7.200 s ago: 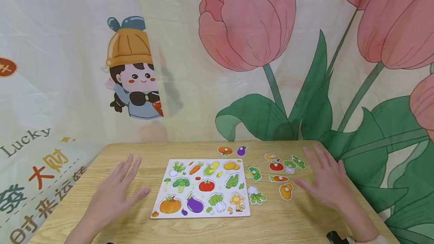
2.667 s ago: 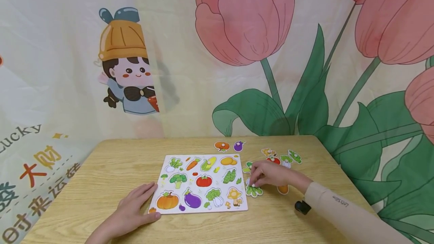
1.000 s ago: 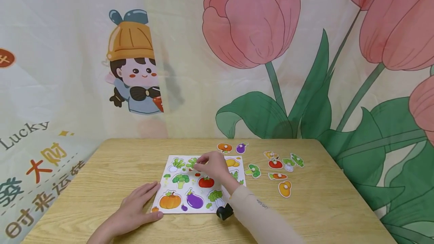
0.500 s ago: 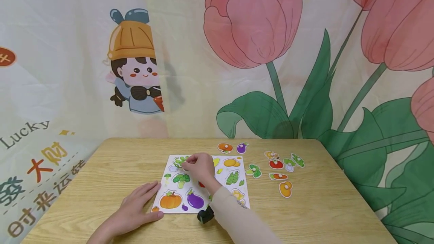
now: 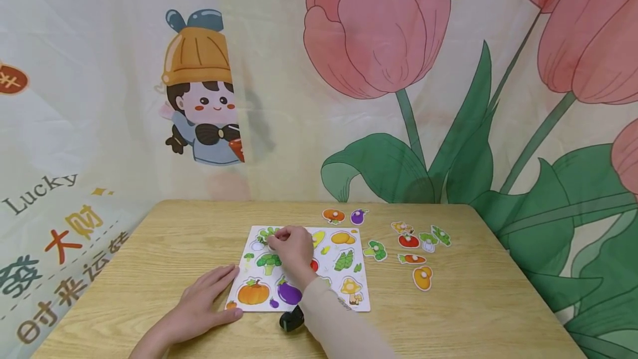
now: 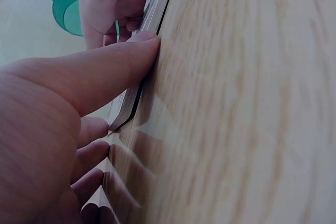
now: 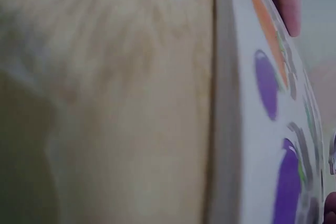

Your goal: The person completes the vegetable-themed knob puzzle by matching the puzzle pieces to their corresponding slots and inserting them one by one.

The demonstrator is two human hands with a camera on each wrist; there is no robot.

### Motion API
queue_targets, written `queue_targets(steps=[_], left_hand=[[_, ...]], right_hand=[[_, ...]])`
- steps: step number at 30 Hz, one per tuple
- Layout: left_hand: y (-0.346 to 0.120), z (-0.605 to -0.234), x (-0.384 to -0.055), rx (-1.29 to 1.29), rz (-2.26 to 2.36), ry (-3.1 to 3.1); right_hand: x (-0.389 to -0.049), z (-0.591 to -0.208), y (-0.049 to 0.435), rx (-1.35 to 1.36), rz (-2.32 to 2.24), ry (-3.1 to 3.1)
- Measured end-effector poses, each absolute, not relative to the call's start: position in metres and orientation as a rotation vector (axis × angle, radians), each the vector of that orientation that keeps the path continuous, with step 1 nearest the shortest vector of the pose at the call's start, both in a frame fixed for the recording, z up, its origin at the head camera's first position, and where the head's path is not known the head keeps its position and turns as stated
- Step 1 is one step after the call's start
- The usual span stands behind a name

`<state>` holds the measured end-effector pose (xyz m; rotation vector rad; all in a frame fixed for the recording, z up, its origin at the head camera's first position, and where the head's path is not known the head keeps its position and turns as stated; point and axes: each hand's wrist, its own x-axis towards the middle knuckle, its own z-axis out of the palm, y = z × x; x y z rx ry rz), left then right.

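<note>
Head view shows me a person working at a wooden bench (image 5: 164, 254) with both hands. The right hand (image 5: 294, 251) reaches over a white puzzle board (image 5: 326, 271), thumb and forefinger clamped together on a leafy piece (image 5: 266, 233) at the board's far left corner. Whether that piece sits flush in its slot I cannot tell, as the fingers cover part of it.

The left hand (image 5: 204, 298) rests on the bench at the board's left side, holding nothing, its fingers extended and touching the edge, with the thumb spread away at the near corner. Left wrist view shows that thumb up against the board's edge; right wrist view is blurred, mostly bench and printed vegetables.

Loose knobbed pieces lie about the board. Beyond its far edge are a pumpkin (image 5: 333, 215) and an eggplant (image 5: 358, 216), side by side. Just off the right edge lies a broccoli (image 5: 376, 251); farther right, a mushroom (image 5: 401, 228), a tomato (image 5: 408, 241), a bok choy (image 5: 427, 241) and a green leaf piece (image 5: 441, 235) cluster close, with a carrot (image 5: 411, 259) and a potato (image 5: 422, 278) nearer the person.

A beige sleeve (image 5: 339, 320) covers the right forearm, and tulips (image 5: 379, 32) decorate the backdrop.
</note>
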<state>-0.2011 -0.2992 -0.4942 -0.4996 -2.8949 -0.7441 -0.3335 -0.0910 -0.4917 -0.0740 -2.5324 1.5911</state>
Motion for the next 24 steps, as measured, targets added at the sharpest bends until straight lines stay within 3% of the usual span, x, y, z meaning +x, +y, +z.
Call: queue_targets(steps=[24], left_hand=[[-0.301, -0.493, -0.199, -0.518, -0.754, -2.865]], right_hand=[[-0.33, -0.505, -0.124, -0.187, 1.238, -2.446]])
